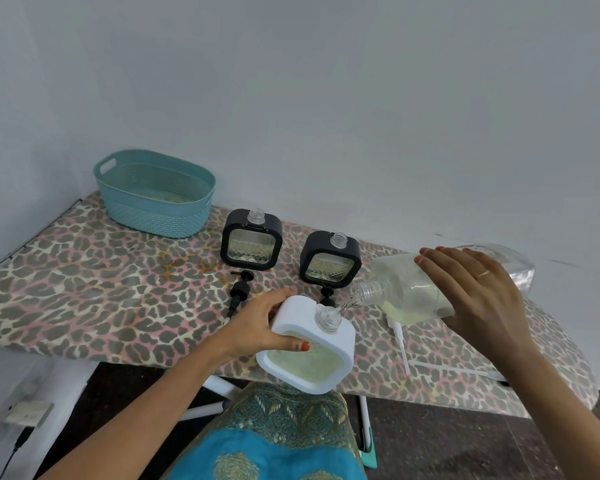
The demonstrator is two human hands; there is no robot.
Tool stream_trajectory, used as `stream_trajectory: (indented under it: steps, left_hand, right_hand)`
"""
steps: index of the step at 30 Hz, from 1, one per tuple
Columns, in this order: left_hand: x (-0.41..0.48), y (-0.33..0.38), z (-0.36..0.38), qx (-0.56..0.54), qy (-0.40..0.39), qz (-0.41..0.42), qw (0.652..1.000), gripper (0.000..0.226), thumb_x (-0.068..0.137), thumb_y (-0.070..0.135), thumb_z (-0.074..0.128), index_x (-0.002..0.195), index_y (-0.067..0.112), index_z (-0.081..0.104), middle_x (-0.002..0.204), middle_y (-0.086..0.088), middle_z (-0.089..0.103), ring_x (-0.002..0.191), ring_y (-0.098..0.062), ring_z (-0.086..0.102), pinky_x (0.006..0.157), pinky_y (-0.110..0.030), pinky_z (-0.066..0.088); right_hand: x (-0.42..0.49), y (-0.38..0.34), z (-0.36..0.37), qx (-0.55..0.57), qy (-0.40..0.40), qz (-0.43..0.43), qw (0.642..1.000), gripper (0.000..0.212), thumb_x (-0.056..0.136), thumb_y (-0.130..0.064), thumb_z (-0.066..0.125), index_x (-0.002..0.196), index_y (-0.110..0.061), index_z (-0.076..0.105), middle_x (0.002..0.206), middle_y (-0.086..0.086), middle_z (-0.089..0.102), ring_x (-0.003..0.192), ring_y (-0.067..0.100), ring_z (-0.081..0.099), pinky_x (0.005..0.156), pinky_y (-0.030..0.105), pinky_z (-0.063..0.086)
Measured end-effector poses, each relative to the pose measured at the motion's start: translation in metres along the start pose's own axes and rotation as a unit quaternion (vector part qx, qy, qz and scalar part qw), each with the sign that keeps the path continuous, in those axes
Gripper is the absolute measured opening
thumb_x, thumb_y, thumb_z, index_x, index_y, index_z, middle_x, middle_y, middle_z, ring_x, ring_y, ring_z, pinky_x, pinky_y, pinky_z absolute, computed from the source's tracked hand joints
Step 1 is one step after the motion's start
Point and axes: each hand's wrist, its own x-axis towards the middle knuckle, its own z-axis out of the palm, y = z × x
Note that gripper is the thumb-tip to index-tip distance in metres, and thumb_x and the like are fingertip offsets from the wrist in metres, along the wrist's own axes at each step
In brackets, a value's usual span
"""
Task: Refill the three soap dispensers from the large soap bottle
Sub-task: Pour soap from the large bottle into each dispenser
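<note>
Work surface: an ironing board with a leopard-print cover [84,271], set against a pale wall.

Left hand [257,323]: grasping the white square-framed soap dispenser [312,358], thumb on its near face and fingers behind its left side. The dispenser is held tilted at the near edge of the board, over the person's lap. Its clear threaded neck is uncapped and pale yellow-green liquid shows through its window.

Right hand [475,292]: clasped over the large clear plastic soap bottle [406,282], fingers spread across the upper side. The bottle is tipped almost level above the right part of the board, its open mouth pointing left and just above the white dispenser's neck. A thin stream of liquid [347,304] runs from mouth to neck. Yellowish soap pools along the bottle's lower side.

Two black square-framed soap dispensers [251,240] [329,259] stand upright behind the white one, side by side and apart, both necks uncapped. A black pump head [239,292] lies on the board in front of the left one. A second black pump [326,296] is partly hidden behind the white dispenser. A white pump with a long tube [400,337] lies under the bottle.

A teal woven plastic basket [156,192] sits at the board's far left end.
</note>
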Motion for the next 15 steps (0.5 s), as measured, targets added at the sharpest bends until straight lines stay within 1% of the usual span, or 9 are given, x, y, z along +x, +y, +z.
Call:
stream_trajectory:
  steps: [3,4,8,12,15]
  left_hand:
    - [0.0001,0.0001,0.0001,-0.007,-0.004,0.001,1.000,0.052,0.059,0.021,0.085,0.101,0.028,0.057,0.099,0.006,0.062,0.089,0.000,0.062,0.075,-0.014,0.050]
    - [0.0002,-0.0001,0.0001,-0.009,-0.005,0.002,1.000,0.051,0.060,0.017,0.084,0.101,0.028,0.057,0.099,0.005,0.062,0.089,0.000,0.062,0.075,-0.014,0.050]
    - [-0.0004,-0.0002,0.0005,-0.014,0.003,0.007,1.000,0.054,0.052,0.036,0.080,0.101,0.029,0.058,0.098,0.007,0.063,0.090,-0.003,0.062,0.076,-0.016,0.051]
    - [0.0000,-0.0014,0.0011,-0.013,0.003,0.012,1.000,0.056,0.051,0.039,0.079,0.102,0.029,0.057,0.099,0.006,0.063,0.092,-0.005,0.063,0.078,-0.019,0.052]
    - [0.0004,-0.0027,0.0009,-0.015,0.004,0.010,1.000,0.056,0.051,0.039,0.080,0.102,0.030,0.057,0.099,0.006,0.063,0.092,-0.005,0.063,0.077,-0.019,0.052]
  right_hand:
    - [0.0003,0.0001,-0.0005,0.001,-0.001,0.000,1.000,0.088,0.040,-0.003,0.089,0.118,-0.008,0.050,0.110,0.014,0.068,0.097,0.032,0.067,0.083,0.045,0.050]
    - [0.0004,0.0002,-0.0008,0.000,-0.001,0.000,1.000,0.087,0.040,-0.003,0.089,0.118,-0.008,0.050,0.110,0.014,0.068,0.097,0.032,0.067,0.083,0.045,0.050]
    - [0.0009,0.0006,-0.0020,-0.004,-0.002,0.001,1.000,0.087,0.040,-0.003,0.090,0.118,-0.007,0.050,0.111,0.015,0.068,0.097,0.032,0.067,0.083,0.046,0.051]
    - [0.0019,0.0006,-0.0034,-0.006,-0.003,0.001,1.000,0.087,0.040,-0.004,0.090,0.117,-0.007,0.050,0.110,0.015,0.068,0.096,0.033,0.067,0.082,0.046,0.051]
    - [0.0027,0.0004,-0.0043,-0.009,-0.010,0.003,1.000,0.091,0.037,-0.006,0.092,0.118,-0.007,0.049,0.110,0.016,0.068,0.096,0.034,0.067,0.082,0.047,0.050]
